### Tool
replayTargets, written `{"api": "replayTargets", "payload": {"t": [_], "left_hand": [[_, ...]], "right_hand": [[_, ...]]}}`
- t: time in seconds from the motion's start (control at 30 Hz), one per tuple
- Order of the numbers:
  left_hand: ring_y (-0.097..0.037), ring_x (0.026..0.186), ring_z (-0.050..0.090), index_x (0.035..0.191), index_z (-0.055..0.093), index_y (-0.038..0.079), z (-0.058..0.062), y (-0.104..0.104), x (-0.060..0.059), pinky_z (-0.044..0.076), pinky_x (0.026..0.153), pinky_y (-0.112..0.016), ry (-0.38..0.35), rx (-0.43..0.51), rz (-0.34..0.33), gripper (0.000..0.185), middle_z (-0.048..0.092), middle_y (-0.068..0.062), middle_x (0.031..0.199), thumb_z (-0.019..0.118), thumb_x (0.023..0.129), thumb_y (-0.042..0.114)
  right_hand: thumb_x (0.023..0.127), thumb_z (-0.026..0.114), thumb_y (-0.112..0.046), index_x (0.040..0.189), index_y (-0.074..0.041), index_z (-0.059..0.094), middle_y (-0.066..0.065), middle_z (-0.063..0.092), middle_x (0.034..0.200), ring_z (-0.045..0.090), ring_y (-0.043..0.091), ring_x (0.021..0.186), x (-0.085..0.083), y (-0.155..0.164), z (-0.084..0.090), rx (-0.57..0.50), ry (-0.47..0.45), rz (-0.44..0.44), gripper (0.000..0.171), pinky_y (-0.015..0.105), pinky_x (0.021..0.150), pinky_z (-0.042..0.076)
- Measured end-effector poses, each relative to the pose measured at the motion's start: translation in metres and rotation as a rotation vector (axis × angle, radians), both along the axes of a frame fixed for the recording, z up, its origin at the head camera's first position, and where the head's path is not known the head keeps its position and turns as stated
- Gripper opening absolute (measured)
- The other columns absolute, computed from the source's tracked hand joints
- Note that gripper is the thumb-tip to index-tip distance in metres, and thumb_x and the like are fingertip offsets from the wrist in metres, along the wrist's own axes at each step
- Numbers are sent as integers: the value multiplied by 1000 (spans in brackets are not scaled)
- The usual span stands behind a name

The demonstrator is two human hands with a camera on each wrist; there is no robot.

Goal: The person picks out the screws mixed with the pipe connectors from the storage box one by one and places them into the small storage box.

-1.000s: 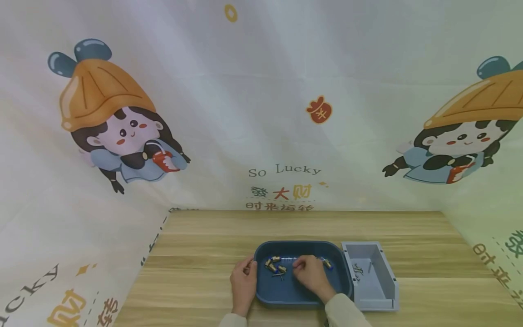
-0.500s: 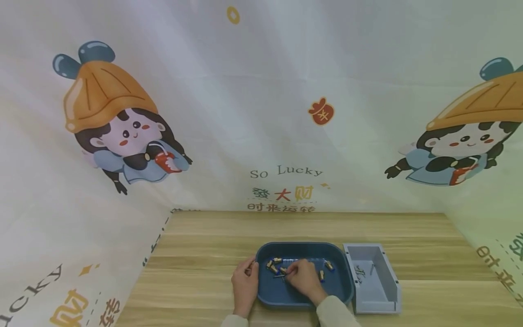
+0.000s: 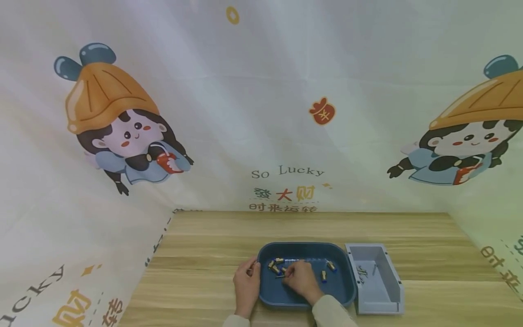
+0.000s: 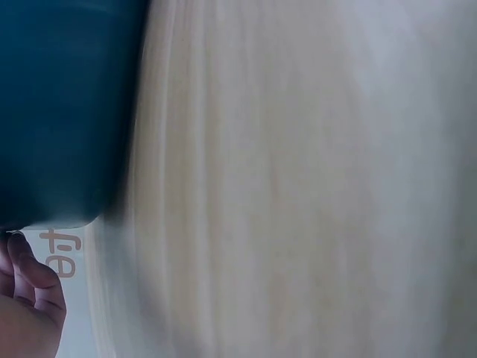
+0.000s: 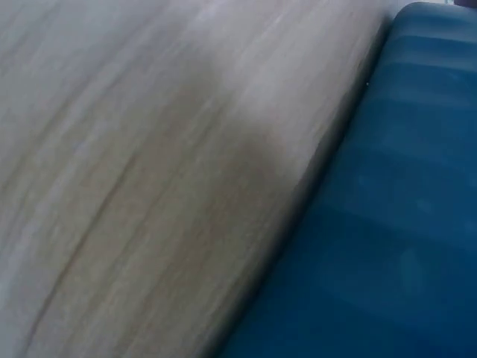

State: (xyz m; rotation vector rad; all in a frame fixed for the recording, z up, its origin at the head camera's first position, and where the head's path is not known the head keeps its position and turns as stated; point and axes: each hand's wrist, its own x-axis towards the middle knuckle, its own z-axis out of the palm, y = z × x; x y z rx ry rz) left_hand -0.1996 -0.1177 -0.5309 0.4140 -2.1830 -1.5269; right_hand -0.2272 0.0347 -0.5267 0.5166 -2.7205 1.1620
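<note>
A dark blue tray [image 3: 340,288] lies on the table, its side wall also filling a corner of the left wrist view. My left hand [image 3: 247,286] grips its left rim, thumb at the near side and fingers curled behind. Inside the tray, my right hand [image 3: 303,281] reaches down with bent fingers, fingertips right at a thin metal screw [image 3: 279,276]; I cannot tell whether they pinch it. Several brass fittings with blue ends, such as one fitting [image 3: 324,276] at the right, lie around it. The right wrist view shows the tray's outer wall [image 5: 373,224] but no hand.
A grey open-front bin [image 3: 377,295] stands against the tray's right side, with several small screws [image 3: 361,272] inside. Under both is a wood-grain table [image 3: 196,254]. Printed cloth walls [image 3: 220,113] rise at the back and both sides.
My right hand has moved left and slightly toward me within the tray, from bare floor to the screw, uncovering a fitting at the right. The left hand stays on the rim.
</note>
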Motion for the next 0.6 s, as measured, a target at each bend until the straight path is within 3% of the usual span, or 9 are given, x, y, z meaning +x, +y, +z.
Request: {"api": "replayTargets", "payload": {"t": [0.13,0.37,0.6], "left_hand": [[-6,68,50,103,71,0,0,0,-1,43,60,-17,-1,5,1,18,61,-6,79,64,86,1],[-6,68,51,102,71,-1,1,1,0,44,60,-17,10,4,-1,18,62,-7,80,64,86,1],[-6,68,50,102,71,-1,1,1,0,44,60,-17,-1,-2,6,18,62,-7,79,64,85,0]], "right_hand": [[61,80,-4,55,-9,64,-4,59,53,46,3,51,0,-2,1,35,11,3,18,19,49,39],[59,67,5,53,-9,63,-2,59,52,46,4,49,0,-3,2,74,46,8,15,18,46,39],[60,66,6,53,-9,64,-3,59,52,46,2,49,0,-1,0,66,41,15,16,17,45,39]]}}
